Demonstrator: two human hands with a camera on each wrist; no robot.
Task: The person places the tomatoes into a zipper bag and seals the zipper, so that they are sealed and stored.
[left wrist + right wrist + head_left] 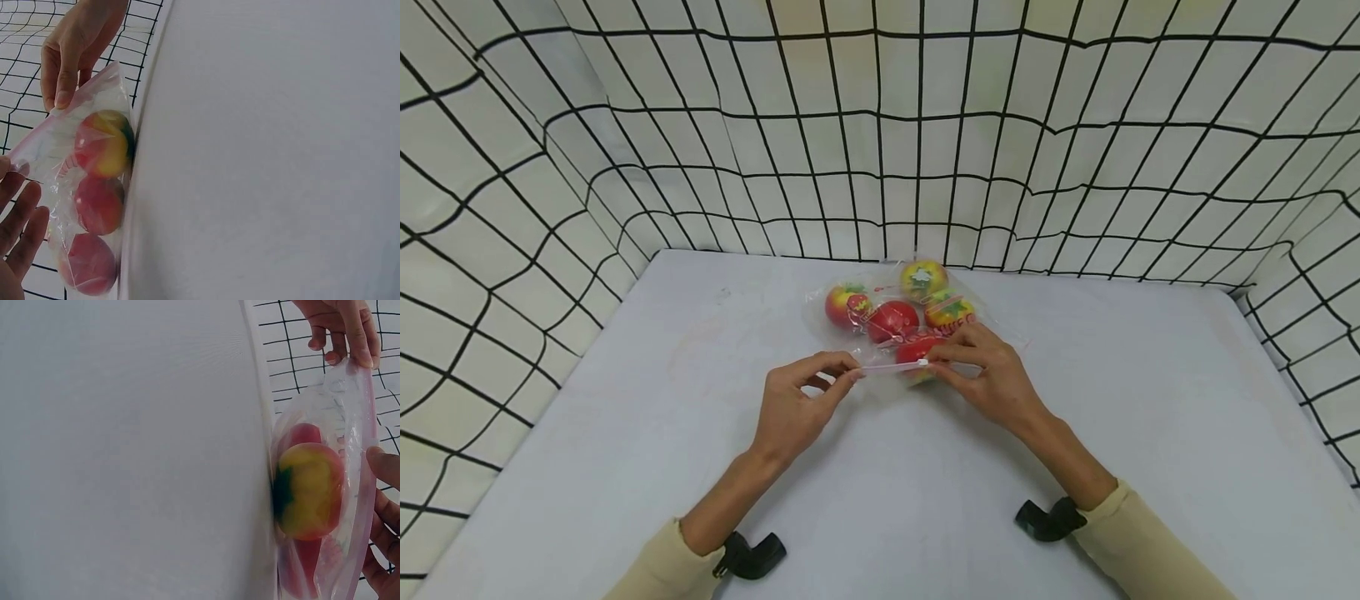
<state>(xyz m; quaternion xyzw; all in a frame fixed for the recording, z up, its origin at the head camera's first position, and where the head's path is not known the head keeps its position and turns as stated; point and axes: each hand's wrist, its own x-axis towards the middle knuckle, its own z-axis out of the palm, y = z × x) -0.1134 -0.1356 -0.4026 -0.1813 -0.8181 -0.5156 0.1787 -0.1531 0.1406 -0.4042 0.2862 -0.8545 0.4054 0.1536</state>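
A clear slider zip bag (pixel 820 312) lies on the table with several round red-and-yellow fruits inside, some with green leafy tops (pixel 920 275). Its pale pink zip strip (pixel 891 368) is stretched between both hands and faces the person. My left hand (pixel 793 408) pinches one end of the strip between thumb and forefinger, the other fingers loosely bent. At the small white slider (pixel 922 362), my right hand (pixel 992 379) pinches with thumb and fingertips. The left wrist view shows the strip raised beside the fruits (pixel 100 203), with the bag's plastic wrinkled over them.
A white table (pixel 880 500) spreads beneath the hands. Black grid netting (pixel 880 175) stands along its back and both sides, with a pale wall behind. Dark curved mounts (pixel 752 557) are worn at both wrists, by the beige sleeves (pixel 1142 542).
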